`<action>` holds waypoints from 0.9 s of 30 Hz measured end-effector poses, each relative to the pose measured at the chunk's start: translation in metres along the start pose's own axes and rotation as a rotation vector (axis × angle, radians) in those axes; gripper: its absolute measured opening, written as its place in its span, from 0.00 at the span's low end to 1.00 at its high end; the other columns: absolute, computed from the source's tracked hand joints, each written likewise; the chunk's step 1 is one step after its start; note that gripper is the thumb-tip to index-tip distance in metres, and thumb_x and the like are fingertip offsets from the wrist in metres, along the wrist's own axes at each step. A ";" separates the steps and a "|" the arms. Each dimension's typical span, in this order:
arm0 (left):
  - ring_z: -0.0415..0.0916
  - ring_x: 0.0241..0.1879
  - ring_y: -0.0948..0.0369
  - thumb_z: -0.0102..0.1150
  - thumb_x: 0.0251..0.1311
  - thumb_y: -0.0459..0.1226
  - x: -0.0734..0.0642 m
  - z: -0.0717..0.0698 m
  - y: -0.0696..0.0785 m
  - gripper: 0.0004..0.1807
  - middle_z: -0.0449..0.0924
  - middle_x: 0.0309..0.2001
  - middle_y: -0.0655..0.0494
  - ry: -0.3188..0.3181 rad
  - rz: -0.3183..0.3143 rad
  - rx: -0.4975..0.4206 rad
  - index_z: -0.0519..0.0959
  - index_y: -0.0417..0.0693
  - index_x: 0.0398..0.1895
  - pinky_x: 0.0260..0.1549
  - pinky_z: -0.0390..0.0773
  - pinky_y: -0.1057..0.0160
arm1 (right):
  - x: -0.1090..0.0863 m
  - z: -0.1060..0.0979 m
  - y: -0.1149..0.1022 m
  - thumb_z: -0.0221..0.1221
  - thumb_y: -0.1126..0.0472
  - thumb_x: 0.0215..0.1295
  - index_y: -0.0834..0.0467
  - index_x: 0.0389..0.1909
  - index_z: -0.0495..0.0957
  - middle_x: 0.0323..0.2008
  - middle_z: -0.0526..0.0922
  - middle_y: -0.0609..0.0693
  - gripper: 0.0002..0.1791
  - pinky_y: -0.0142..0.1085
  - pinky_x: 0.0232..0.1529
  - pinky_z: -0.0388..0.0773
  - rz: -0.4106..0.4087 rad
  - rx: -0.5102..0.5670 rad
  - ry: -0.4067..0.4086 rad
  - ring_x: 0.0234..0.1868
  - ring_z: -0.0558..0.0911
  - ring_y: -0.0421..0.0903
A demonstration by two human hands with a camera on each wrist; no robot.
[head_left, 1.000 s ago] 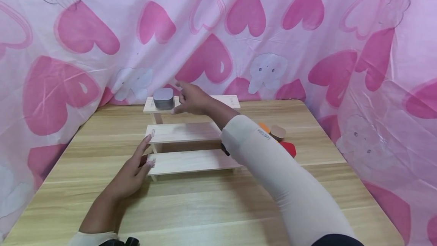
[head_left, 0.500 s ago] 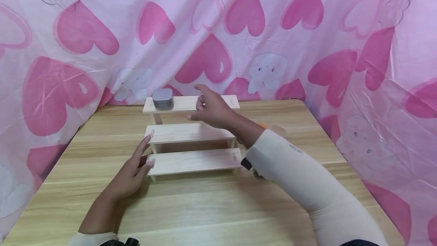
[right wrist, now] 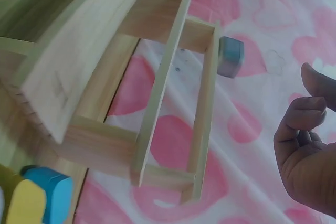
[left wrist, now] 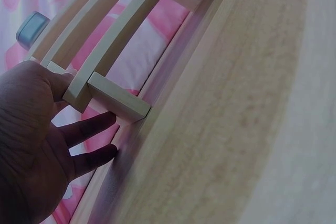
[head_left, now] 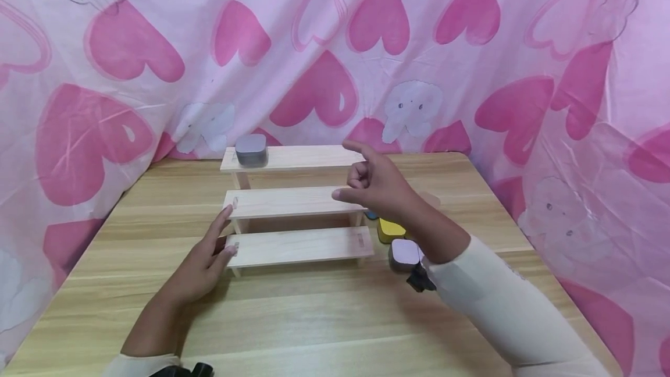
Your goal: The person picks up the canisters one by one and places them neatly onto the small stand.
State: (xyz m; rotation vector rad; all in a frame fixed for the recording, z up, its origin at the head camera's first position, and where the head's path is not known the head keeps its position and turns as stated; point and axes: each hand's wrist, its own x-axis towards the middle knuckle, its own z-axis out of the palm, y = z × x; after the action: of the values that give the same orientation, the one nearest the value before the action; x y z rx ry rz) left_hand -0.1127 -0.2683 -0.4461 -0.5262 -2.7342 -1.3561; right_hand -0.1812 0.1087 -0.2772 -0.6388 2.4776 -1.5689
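Observation:
A three-tier pale wooden step shelf stands on the table. On the left end of its top tier sits a rounded square grey block. My left hand rests against the shelf's left side; in the left wrist view its thumb meets the front tier's end while two fingers extend below, beside the leg. Over the right end of the shelf my right hand hovers with nothing in it, thumb and index finger apart and the other fingers loosely curled.
Right of the shelf lie rounded blocks: a lilac one, a yellow one and a blue one. The right forearm hides part of that area. A pink heart-patterned cloth hangs behind the wooden table.
My right hand has moved right, away from the grey block, to the shelf's right end. The lilac and yellow blocks have come into sight. My left hand stays in place.

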 end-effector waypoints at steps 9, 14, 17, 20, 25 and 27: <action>0.69 0.75 0.25 0.53 0.84 0.34 -0.001 -0.001 0.002 0.49 0.45 0.90 0.38 -0.003 -0.006 0.008 0.34 0.69 0.92 0.67 0.74 0.32 | -0.032 -0.016 0.026 0.76 0.68 0.64 0.48 0.83 0.62 0.26 0.69 0.51 0.50 0.31 0.22 0.67 0.004 0.064 0.027 0.23 0.64 0.42; 0.69 0.75 0.25 0.53 0.84 0.33 0.000 0.000 0.002 0.50 0.45 0.90 0.38 -0.002 -0.010 -0.006 0.34 0.71 0.91 0.67 0.75 0.33 | -0.045 -0.024 0.039 0.75 0.69 0.65 0.51 0.81 0.65 0.25 0.68 0.50 0.47 0.31 0.21 0.65 0.019 0.063 0.057 0.23 0.63 0.41; 0.70 0.75 0.26 0.53 0.84 0.33 0.000 0.000 0.002 0.50 0.46 0.90 0.37 -0.001 -0.008 -0.003 0.34 0.71 0.91 0.67 0.75 0.33 | -0.053 -0.029 0.050 0.76 0.68 0.64 0.53 0.79 0.66 0.24 0.68 0.50 0.45 0.32 0.21 0.66 0.046 0.022 0.070 0.24 0.65 0.42; 0.71 0.75 0.26 0.53 0.84 0.34 0.000 0.000 0.002 0.50 0.46 0.89 0.36 -0.001 -0.012 0.005 0.34 0.71 0.91 0.67 0.75 0.33 | -0.060 -0.034 0.064 0.76 0.67 0.64 0.55 0.78 0.68 0.25 0.69 0.50 0.43 0.33 0.23 0.71 0.077 -0.015 0.071 0.25 0.67 0.43; 0.72 0.74 0.27 0.53 0.83 0.33 0.000 -0.001 0.001 0.50 0.48 0.89 0.35 0.001 -0.015 0.008 0.34 0.71 0.92 0.67 0.75 0.33 | -0.071 -0.044 0.090 0.76 0.66 0.65 0.58 0.74 0.70 0.24 0.68 0.48 0.39 0.33 0.28 0.75 0.082 -0.042 0.043 0.24 0.68 0.43; 0.72 0.74 0.27 0.53 0.84 0.34 0.000 -0.001 0.000 0.50 0.48 0.89 0.35 0.001 -0.017 0.006 0.34 0.71 0.91 0.67 0.75 0.33 | -0.076 -0.048 0.099 0.75 0.67 0.65 0.60 0.72 0.71 0.23 0.68 0.47 0.36 0.34 0.27 0.73 0.060 -0.039 0.030 0.24 0.68 0.43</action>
State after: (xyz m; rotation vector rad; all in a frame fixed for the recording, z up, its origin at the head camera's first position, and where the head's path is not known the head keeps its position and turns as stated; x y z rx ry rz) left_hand -0.1126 -0.2687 -0.4455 -0.5023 -2.7472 -1.3512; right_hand -0.1567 0.2165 -0.3519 -0.5451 2.5303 -1.5241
